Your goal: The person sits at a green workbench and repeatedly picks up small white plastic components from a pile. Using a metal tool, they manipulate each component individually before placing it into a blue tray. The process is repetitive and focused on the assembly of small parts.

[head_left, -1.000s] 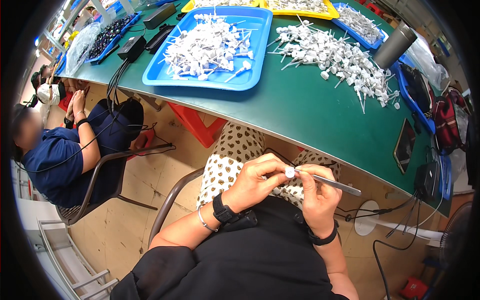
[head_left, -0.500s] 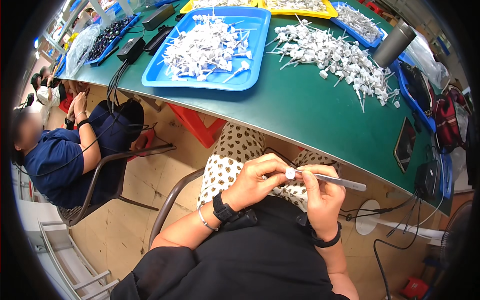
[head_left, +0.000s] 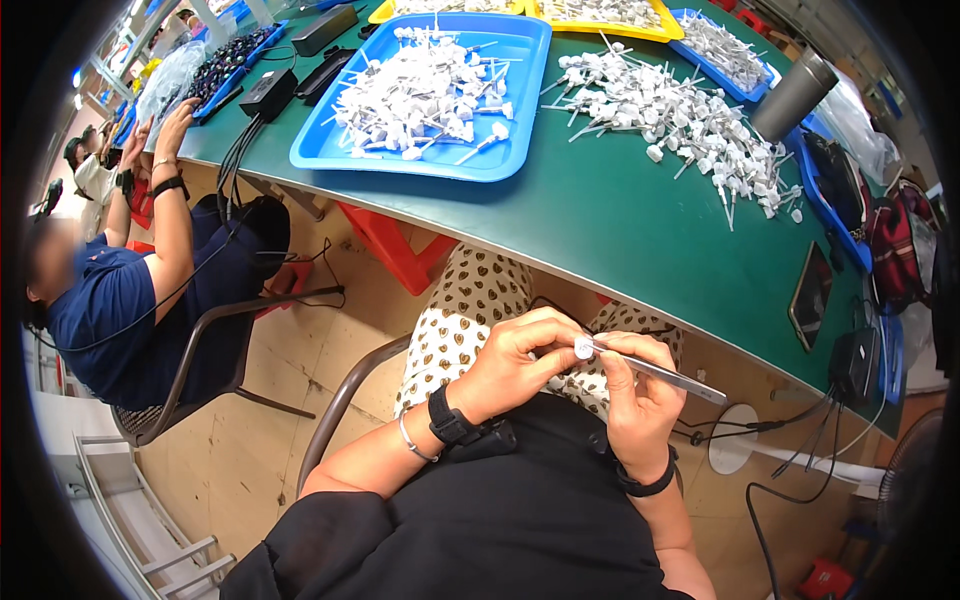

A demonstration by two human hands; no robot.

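Note:
Above my lap, my left hand (head_left: 512, 362) pinches a small white plastic piece (head_left: 584, 348) with a round face between thumb and fingertips. A pair of metal tweezers (head_left: 692, 384) is gripped in my right hand (head_left: 642, 395), its tip up against the white piece and its blunt end sticking out to the right. My fingers hide part of the piece and the tweezers' tip. Beyond my hands, a blue tray (head_left: 400, 168) holds many similar white pieces with thin stems. To its right, more stemmed white pieces (head_left: 690, 130) lie heaped directly on the green table (head_left: 600, 215).
Two yellow trays and a blue tray (head_left: 765, 85) of white parts stand farther back. A dark grey cylinder (head_left: 795, 95) and a phone (head_left: 810, 295) are at the right. Black cables hang near the table edge. A seated co-worker (head_left: 130, 290) is on my left.
The tweezers and my right hand have tilted and shifted slightly against the white piece. My left hand keeps its pinch. The co-worker's hands have risen from the lap toward the table.

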